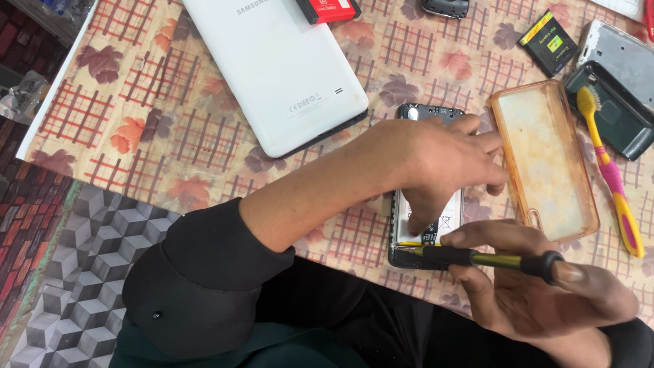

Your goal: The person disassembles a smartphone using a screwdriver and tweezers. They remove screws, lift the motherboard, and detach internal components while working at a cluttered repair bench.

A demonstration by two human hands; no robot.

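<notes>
Pressing down on the opened phone (426,204) at the frame's centre, the left hand (443,160) lies flat and spread over its exposed insides, while the right hand (538,286), lower right, grips a screwdriver (477,257) with its tip at the phone's lower end. Keeping the driver square to the screw and the phone pinned looks wise. The table edge sits just below the phone; an orange case (545,160) crowds the right, a white tablet (279,68) the upper left

The person wore a soft black long sleeve (197,286), pushed up above the left hand (443,163), with a small button.
</notes>
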